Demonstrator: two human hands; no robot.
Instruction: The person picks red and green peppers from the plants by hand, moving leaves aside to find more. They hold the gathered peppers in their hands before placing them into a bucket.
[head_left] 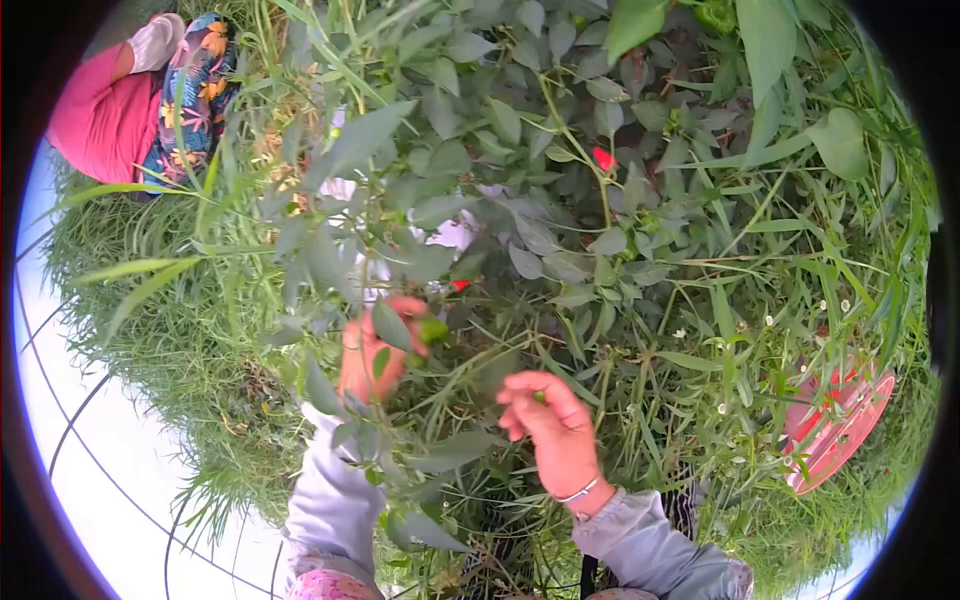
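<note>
Grass (pixel 120 290) surrounds the plant (pixel 535 235); your right fingers (pixel 548 382) pinch a green bit (pixel 540 397); your left fingers (pixel 408 304) blur beside a green fruit (pixel 433 333), grip unclear; red fruit (pixel 604 158) hangs unpicked on the plant; right of it, a pink container (pixel 858 432), fill unclear.

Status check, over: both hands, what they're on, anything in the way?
Left hand in the foliage, grip unclear. Right hand closed on small green piece. Leaves partly block view of left hand.

2 bare hands (pixel 382 350) (pixel 552 425), 1 bracelet (pixel 577 493), 1 container (pixel 845 435), 1 co-worker (pixel 100 125) and 2 red fruits (pixel 603 158) (pixel 461 285) among leaves (pixel 535 232).
</note>
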